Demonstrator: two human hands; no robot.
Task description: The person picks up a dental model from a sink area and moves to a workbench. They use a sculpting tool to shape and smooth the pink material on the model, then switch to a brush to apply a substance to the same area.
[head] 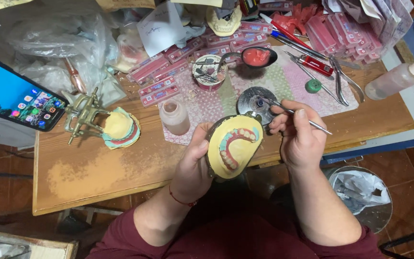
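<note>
We've got the left hand (192,168) fingers wrapped round the denture mould (235,151). Right hand (299,136) pinches the thin metal tool (295,114); we'd keep the mould steady and dab lightly.

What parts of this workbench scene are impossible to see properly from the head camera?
- Back of the yellow dental cast: hidden by the left hand cupping it.
- Tip of the thin metal tool in the right hand: too small against the round metal dish.
- Phone: cut off by the left edge.
- Bin contents: hidden by its plastic liner.
</note>
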